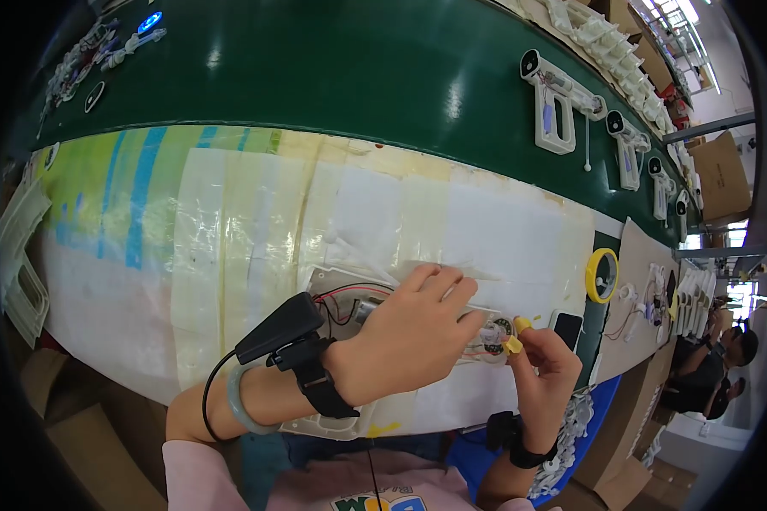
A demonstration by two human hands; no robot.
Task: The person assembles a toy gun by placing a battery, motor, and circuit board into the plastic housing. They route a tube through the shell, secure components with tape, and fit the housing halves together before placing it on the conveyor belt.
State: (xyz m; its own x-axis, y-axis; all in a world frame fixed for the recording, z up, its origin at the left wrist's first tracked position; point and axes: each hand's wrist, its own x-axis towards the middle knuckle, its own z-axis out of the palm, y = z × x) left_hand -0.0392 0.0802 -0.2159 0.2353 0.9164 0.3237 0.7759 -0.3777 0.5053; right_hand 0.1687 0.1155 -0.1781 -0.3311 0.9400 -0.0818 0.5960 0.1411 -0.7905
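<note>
On the papered worktop in front of me lies an open white plastic housing of a handheld device, with red and black wires and a metal cylinder inside. My left hand lies across it, fingers curled over its far edge, covering much of the middle. At the right end, a clear round part with thin wires shows. My right hand is closed in a pinch beside that part, with yellow coverings on the thumb and index fingertips. Whatever it pinches is too small to make out.
A yellow tape roll and a phone are to the right. Partly assembled devices line the green belt beyond. A blue bin of white parts stands low right. White shells are stacked at the left; people sit far right.
</note>
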